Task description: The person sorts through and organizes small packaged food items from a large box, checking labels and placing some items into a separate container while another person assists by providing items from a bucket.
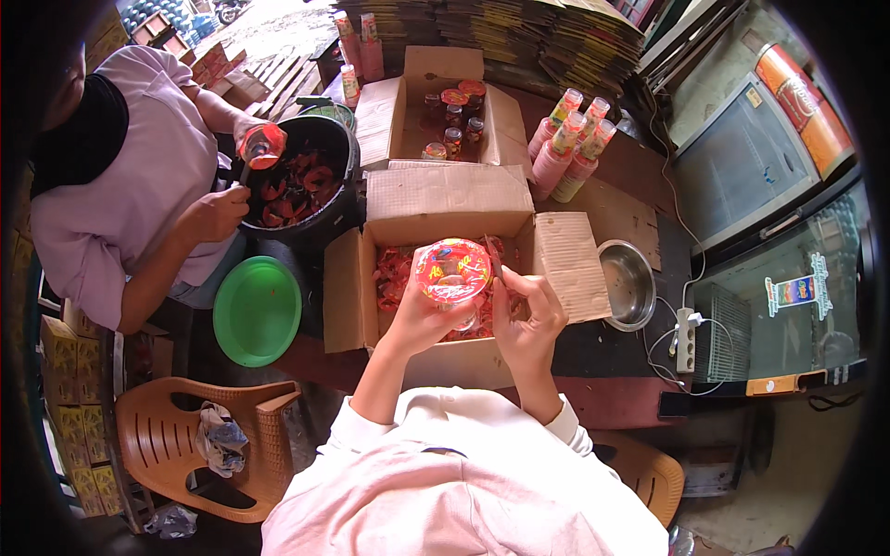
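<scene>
My left hand (419, 320) is wrapped round a plastic cup (452, 273) with a shiny red printed film lid facing up. Beside its right rim, my right hand (531, 324) pinches a thin, dark, blade-like tool (495, 259). The tool's tip seems to meet the lid's edge; exact contact is hard to make out. Both hands are over an open cardboard box (445, 196) holding red film pieces (394, 278). On the left, a co-worker holds a red-lidded cup (263, 145) and a knife (245, 174) above a black bucket (349, 157) of red scraps.
A second open box (443, 63) with several cups stands behind. Stacked pink cups (561, 157), a steel bowl (623, 285) and a power strip (685, 343) with cables lie rightward. Left are a green basin (258, 312) and brown chair (158, 431). A glass-fronted cooler (788, 324) borders the right.
</scene>
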{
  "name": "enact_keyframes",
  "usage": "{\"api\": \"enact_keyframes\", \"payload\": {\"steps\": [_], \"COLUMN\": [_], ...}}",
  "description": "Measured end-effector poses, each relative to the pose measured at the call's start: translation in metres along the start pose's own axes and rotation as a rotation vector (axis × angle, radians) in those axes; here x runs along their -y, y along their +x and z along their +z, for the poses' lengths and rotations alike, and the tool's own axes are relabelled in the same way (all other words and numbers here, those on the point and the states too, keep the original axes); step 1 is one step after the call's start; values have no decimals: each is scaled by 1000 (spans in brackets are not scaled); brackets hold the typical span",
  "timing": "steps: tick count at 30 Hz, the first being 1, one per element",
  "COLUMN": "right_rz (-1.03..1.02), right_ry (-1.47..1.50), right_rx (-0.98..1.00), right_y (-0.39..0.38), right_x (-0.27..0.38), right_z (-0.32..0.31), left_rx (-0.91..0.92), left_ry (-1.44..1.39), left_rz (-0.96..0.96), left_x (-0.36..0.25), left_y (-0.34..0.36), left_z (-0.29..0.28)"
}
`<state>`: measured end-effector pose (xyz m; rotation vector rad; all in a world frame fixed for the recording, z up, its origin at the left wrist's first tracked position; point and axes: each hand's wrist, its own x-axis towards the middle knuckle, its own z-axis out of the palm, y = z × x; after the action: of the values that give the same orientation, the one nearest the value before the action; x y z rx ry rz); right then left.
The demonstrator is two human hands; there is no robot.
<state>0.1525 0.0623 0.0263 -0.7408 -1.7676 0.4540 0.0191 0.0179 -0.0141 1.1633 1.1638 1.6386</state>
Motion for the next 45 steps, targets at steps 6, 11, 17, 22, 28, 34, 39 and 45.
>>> {"api": "enact_keyframes", "payload": {"steps": [6,11,17,22,28,34,39,45], "right_rz": [-45,-62,-10,7,22,64,6,-21], "right_ry": [-16,-37,63,59,33,-14,-22,-40], "right_rx": [6,-2,55,72,62,0,-20,-5], "right_y": [0,1,2,4,6,4,4,1], "right_x": [0,1,-5,-5,-2,1,1,4], "right_z": [0,-1,-3,-3,-1,0,2,1], "left_rx": [56,42,110,117,100,76,30,11], "left_ry": [120,-71,160,1,634,248,385,412], "left_rz": [27,-17,115,-3,363,215,247,257], "left_x": [-1,-11,-13,-13,-13,-16,-8,-8], "left_y": [-1,-5,-3,-7,-4,0,1,-1], "left_z": [-1,5,-3,-2,-3,0,2,0]}}
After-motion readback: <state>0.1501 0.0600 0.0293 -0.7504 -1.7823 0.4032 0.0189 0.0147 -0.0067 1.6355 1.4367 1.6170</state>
